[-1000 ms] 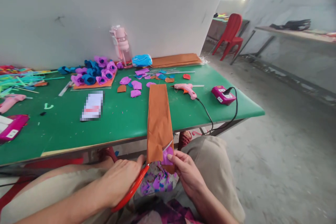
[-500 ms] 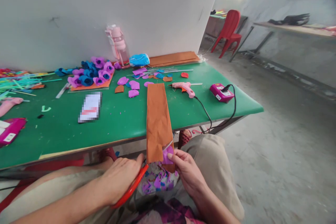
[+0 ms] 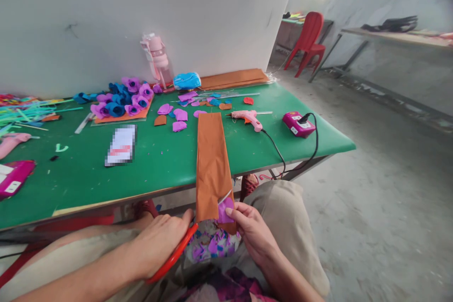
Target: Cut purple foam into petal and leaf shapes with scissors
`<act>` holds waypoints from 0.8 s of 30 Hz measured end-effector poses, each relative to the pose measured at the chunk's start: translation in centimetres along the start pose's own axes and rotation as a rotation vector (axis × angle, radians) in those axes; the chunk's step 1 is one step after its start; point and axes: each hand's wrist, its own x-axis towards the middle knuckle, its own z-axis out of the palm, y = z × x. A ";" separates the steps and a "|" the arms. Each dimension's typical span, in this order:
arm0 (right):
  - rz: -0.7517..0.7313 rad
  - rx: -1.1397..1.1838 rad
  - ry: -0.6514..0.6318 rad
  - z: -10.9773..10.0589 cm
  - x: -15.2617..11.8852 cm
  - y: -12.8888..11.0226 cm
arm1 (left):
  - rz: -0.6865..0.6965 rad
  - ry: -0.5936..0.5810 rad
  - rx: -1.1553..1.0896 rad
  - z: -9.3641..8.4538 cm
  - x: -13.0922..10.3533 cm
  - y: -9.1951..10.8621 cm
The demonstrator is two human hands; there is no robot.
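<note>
My left hand (image 3: 164,240) is closed round red-handled scissors (image 3: 173,259). A blade passes behind the brown crepe-paper strip (image 3: 213,160), and its tip shows at the strip's right edge, just above a purple petal piece (image 3: 225,211). Thumb and fingers of my right hand (image 3: 253,226) pinch that purple piece flat against the lower end of the strip. The strip lies over the table's front edge, with its far end on the green top. Part of the scissors is hidden under my left hand and the paper.
Cut petals (image 3: 180,114) lie behind the strip. A pink glue gun (image 3: 249,118) and its corded magenta power box (image 3: 299,124) are to the right. Finished paper flowers (image 3: 122,99), a phone-like slab (image 3: 121,145) and a pink bottle (image 3: 155,54) stand left. Paper scraps (image 3: 212,245) lie below.
Almost nothing differs. The near end of the strip and the purple piece have shifted very slightly left and down, and my left hand with the scissors has shifted slightly too.
</note>
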 end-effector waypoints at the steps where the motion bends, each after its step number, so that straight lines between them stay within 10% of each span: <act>1: 0.004 -0.005 0.001 0.0 0.0 0.0 | -0.001 -0.009 0.005 -0.1 0.0 0.0; 24: 0.011 -0.054 -0.032 -0.4 -0.3 -0.9 | 0.133 -0.006 0.196 -2.2 0.9 -1.1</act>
